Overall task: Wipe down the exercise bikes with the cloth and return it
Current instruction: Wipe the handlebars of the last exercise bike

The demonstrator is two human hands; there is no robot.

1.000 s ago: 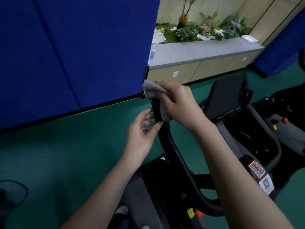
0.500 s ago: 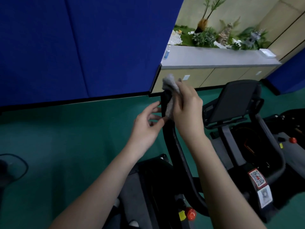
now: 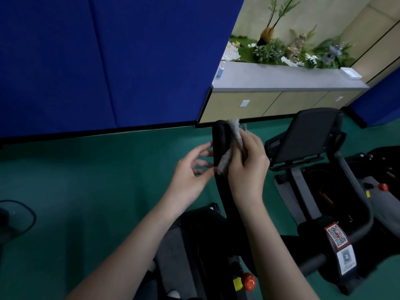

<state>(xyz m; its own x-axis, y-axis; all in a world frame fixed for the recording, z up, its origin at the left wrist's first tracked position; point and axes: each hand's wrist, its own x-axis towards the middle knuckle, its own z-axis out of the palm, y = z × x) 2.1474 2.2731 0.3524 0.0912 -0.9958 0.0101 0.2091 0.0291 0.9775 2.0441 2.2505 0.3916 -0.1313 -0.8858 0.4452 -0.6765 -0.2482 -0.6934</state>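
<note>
Head view: I'm looking down over both forearms at a black bike (image 3: 194, 239) on a green floor (image 3: 86, 180).
Right hand (image 3: 246, 167): I see it curled round the cloth (image 3: 229, 148), clutching it against the right side of the bar (image 3: 219, 137).
Cloth: grey, fuzzy and bunched. One end pokes up by the bar's tip, and the other hangs below the thumb, touching the bar.
Bar: black, rising from the bike between the two hands.
Left hand (image 3: 190, 178): loose, fingers spread, holding nothing. Its fingertips are right at the bar's left edge, and I can't tell if they touch.
Second bike (image 3: 307, 135): off to the right, near the right hand but not touched by it. It has a dark tilted backrest and QR labels (image 3: 336, 236) on its frame.
Knob (image 3: 249, 281): red, low on the near bike.
Background: I've got a blue wall (image 3: 108, 61) and a grey counter (image 3: 281, 79) with a small bottle (image 3: 220, 71) at its left end and plants (image 3: 268, 50) behind it.
</note>
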